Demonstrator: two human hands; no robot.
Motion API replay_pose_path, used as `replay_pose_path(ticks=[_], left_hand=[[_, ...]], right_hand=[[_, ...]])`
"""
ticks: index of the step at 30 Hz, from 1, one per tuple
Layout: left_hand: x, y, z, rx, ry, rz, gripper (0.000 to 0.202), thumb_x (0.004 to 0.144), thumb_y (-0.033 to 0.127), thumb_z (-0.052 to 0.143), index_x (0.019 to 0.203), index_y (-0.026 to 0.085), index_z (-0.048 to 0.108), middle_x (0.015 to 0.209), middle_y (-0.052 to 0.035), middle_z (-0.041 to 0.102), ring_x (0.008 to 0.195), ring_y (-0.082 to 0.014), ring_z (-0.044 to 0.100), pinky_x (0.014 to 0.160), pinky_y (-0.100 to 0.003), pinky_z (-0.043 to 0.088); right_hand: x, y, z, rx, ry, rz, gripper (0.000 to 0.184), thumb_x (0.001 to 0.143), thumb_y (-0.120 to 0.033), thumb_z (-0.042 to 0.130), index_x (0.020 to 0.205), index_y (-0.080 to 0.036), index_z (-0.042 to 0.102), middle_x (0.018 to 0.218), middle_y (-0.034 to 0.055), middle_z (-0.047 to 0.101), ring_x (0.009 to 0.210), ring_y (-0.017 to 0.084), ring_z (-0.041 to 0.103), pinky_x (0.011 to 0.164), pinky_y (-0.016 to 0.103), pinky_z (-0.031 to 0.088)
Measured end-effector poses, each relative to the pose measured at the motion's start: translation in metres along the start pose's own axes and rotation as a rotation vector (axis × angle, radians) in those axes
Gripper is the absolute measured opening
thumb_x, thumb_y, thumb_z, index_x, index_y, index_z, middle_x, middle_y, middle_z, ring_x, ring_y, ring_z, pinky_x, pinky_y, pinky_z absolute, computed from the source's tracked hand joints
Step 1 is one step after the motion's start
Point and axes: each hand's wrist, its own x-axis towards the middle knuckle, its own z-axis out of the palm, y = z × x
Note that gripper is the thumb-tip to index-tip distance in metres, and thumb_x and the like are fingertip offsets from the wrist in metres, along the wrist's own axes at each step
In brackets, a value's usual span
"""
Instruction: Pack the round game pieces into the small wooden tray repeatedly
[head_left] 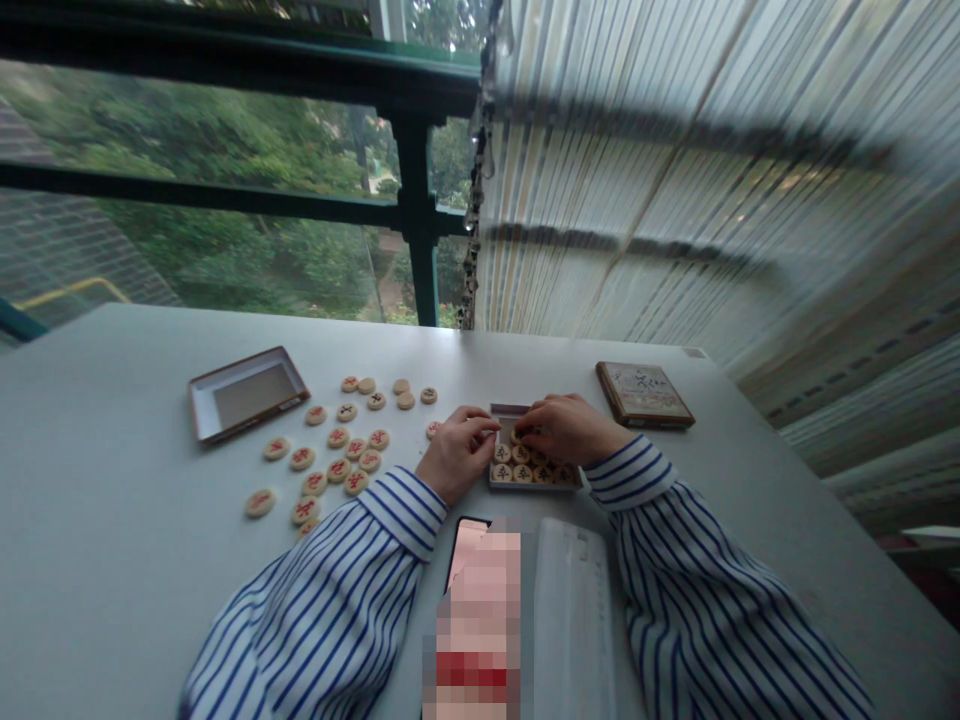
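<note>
A: Main thing, where?
B: Shallow tray (510,409), on the white table (150,560), between both hands. Round tray pieces (523,474) inside, dark characters up.

A: Progress?
B: Partway, I'd judge. Front row looks filled; row behind partly under fingers; bare floor shows at the back left. Outstanding: a spread of loose red-marked pieces (355,483) left of the tray, one just beside the left hand. Also out: a few dark-marked pieces (376,401) and some blank-faced pieces (406,400). No red visible in the tray.

A: Grip?
B: Right hand (574,425) is over the tray, fingertips bent down at one piece (517,437) near the back left. Pinching or just touching, can't tell. Left hand (461,455) at the tray's left wall, thumb and forefinger curled near each other; can't tell if anything's between them.

A: Writing?
B: Front row reads 卒, repeated; one behind looks like 馬. Red characters too small for me. Closed box (646,393), to the right, has dark lettering on its cover, not legible. No brand I can read.

A: Rest?
B: Open lid-like box half (247,398) far left. Nearer the body: phone (469,550), partly pixelated, and whitish plastic case (574,600). Beyond: window, string curtain (600,200).
</note>
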Motion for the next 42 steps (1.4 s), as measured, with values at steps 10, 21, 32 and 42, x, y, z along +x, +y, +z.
replay_pose_path(ticks=[10, 21, 32, 42], left_hand=[[0.001, 0.0, 0.0, -0.003, 0.003, 0.001, 0.018, 0.073, 0.013, 0.051, 0.085, 0.016, 0.065, 0.089, -0.0052, 0.057, 0.061, -0.0077, 0.056, 0.056, -0.021, 0.05], [0.0, 0.0, 0.0, -0.021, -0.007, -0.014, 0.019, 0.073, 0.012, 0.05, 0.086, 0.015, 0.064, 0.091, -0.0058, 0.056, 0.061, -0.0073, 0.055, 0.057, -0.021, 0.049], [0.001, 0.004, -0.001, -0.047, -0.014, -0.021, 0.018, 0.074, 0.012, 0.05, 0.085, 0.014, 0.064, 0.089, -0.0054, 0.056, 0.058, -0.0062, 0.055, 0.053, -0.02, 0.049], [0.001, 0.003, -0.001, -0.027, -0.01, -0.009, 0.018, 0.074, 0.012, 0.05, 0.085, 0.015, 0.064, 0.089, -0.0055, 0.057, 0.058, -0.0065, 0.055, 0.054, -0.02, 0.049]], right_hand=[[0.0, -0.001, 0.0, -0.001, -0.004, 0.016, 0.023, 0.077, -0.035, 0.047, 0.094, -0.032, 0.062, 0.091, -0.0013, 0.065, 0.085, 0.017, 0.055, 0.072, 0.028, 0.033], [-0.003, 0.002, -0.009, 0.016, 0.003, 0.039, 0.026, 0.079, -0.035, 0.046, 0.099, -0.029, 0.061, 0.094, 0.0012, 0.065, 0.087, 0.018, 0.056, 0.074, 0.029, 0.035], [-0.006, 0.005, -0.011, 0.03, 0.03, 0.033, 0.027, 0.078, -0.031, 0.048, 0.1, -0.026, 0.061, 0.097, 0.0022, 0.064, 0.09, 0.018, 0.056, 0.078, 0.029, 0.037], [-0.001, -0.005, -0.006, 0.004, -0.027, 0.017, 0.024, 0.077, -0.031, 0.047, 0.096, -0.03, 0.062, 0.095, 0.0001, 0.065, 0.088, 0.018, 0.056, 0.075, 0.028, 0.036]])
